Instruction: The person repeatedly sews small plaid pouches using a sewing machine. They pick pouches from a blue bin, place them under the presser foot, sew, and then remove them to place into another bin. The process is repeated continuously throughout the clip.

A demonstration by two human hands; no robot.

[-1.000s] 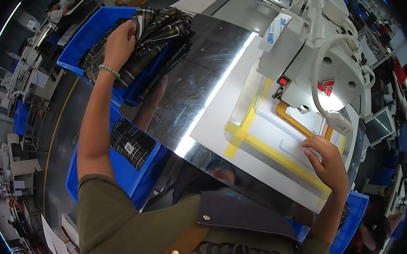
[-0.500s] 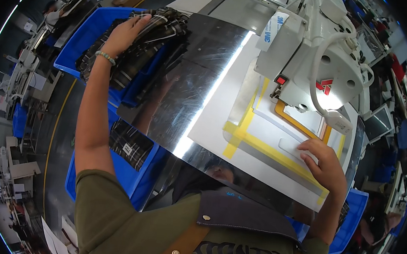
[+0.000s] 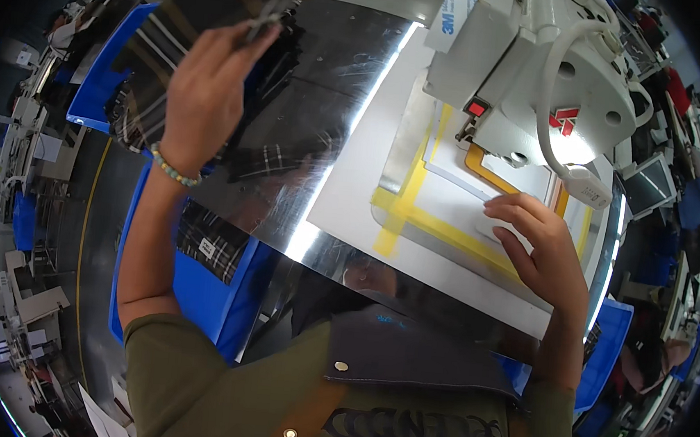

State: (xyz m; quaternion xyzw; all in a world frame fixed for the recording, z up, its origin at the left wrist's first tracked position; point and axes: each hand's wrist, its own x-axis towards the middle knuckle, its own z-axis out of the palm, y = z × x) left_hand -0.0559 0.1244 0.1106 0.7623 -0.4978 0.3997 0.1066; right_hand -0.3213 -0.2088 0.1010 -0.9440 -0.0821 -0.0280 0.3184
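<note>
Sticker strip (image 3: pixel 458 13): white w/ blue lettering, on left side of white machine (image 3: pixel 598 90), far rt.
Emblem (image 3: pixel 566 120): red, on machine's near face.
Tag (image 3: pixel 207 247): white, print too small to read, on folded cloth (image 3: pixel 222 226) in near-left blue bin (image 3: pixel 196 297).
Shirt (image 3: pixel 189 378): olive w/ dark lettering.
L hand (image 3: pixel 208 92): pinching plaid cloth (image 3: pixel 206 10), fingers narrow.
Plaid cloth: blurred, at L fingertips, spreading far & left.
R hand (image 3: pixel 541 246): loosely bent, thumb apart from fingers, over white board (image 3: pixel 450 198), just near side of orange frame (image 3: pixel 485 173); can't tell if touching.
</note>
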